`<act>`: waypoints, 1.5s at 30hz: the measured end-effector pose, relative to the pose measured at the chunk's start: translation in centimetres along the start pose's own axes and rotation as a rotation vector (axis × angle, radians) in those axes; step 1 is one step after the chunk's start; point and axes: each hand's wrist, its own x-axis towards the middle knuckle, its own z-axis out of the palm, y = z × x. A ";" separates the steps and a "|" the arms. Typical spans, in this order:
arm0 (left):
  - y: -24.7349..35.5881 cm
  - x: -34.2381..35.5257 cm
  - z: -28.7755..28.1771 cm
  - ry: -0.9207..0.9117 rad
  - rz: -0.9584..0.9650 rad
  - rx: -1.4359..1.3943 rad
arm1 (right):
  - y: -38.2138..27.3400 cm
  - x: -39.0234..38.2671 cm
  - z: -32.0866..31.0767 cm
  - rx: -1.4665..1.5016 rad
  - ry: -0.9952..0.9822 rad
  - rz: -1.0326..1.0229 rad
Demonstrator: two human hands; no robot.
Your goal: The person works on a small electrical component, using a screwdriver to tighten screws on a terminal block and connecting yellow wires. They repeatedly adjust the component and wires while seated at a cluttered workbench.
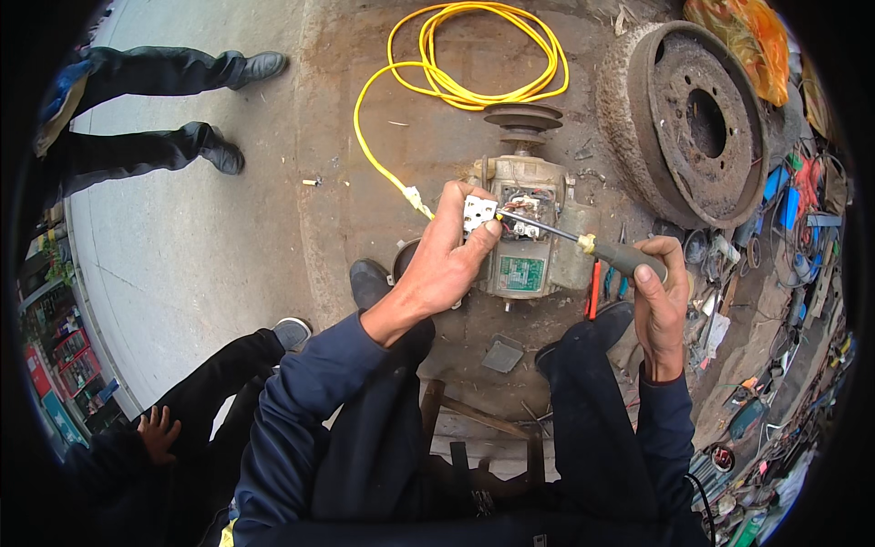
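Observation:
Between thumb and fingers, my left hand [433, 260] pinches a white terminal block [476, 213] just above an electric motor [572, 251]. My right hand [663, 305] is closed around the handle of a screwdriver [629, 259]. Its shaft points left, and the tip meets the block's right side near my left thumb; the exact contact is too small to tell. The motor's wiring box [527, 228] is uncovered, with wires and pale terminals inside. A yellow cable [372, 153] runs down to a pale connector [415, 198] beside my left hand. The motor's pulley [523, 120] faces away from me.
A large rusty wheel rim [670, 128] stands right of the motor. Red-handled pliers [595, 287] and a small grey tray [502, 354] lie on the ground. Scattered scrap [802, 264] fills the right side. Other people's legs [164, 80] and a co-worker's hand [159, 435] are at left.

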 end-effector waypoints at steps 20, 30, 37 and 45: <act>-0.6 1.2 -1.7 -0.133 -0.140 -0.677 | 0.2 0.6 -0.8 0.106 -0.013 0.050; -1.3 1.3 -1.7 -0.151 -0.081 -0.607 | 0.3 0.9 -0.2 0.072 0.010 0.067; -1.4 1.4 -1.7 -0.149 -0.079 -0.585 | 0.6 0.9 -0.2 0.041 0.003 0.059; -1.5 1.6 -1.8 -0.146 -0.060 -0.552 | 0.8 0.8 -0.5 0.055 -0.005 0.074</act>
